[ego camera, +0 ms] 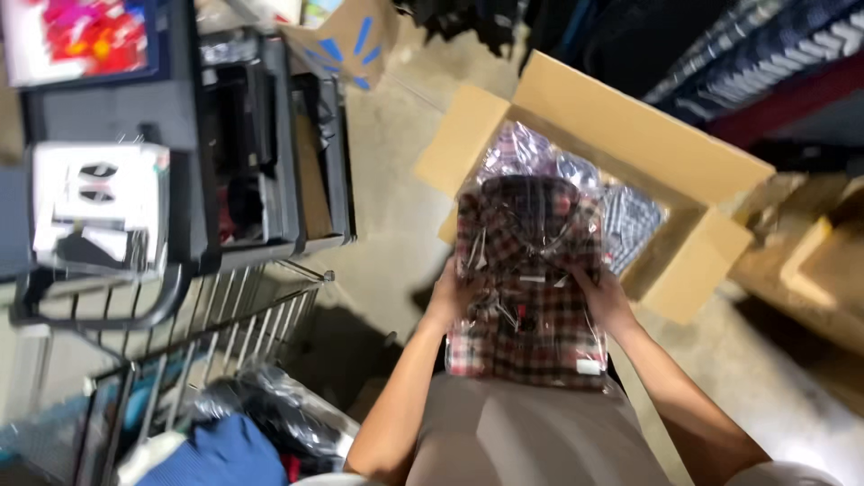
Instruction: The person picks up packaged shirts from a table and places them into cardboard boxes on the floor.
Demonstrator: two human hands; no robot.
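You see glossy, crinkled clear plastic over the plaid cloth shirt [529, 279], a matt cardboard box [621, 135], and a metal wire cart [225, 333].

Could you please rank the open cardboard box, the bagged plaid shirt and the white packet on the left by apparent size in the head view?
1. Cardboard box, largest.
2. Plaid shirt, held in both hands; its nearness to the camera inflates it.
3. White packet, smallest.

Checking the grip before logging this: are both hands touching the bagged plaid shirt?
Touching. The head view shows the left hand pressed on the bagged plaid shirt's left edge and the right hand on its right edge, fingers overlapping the plastic.
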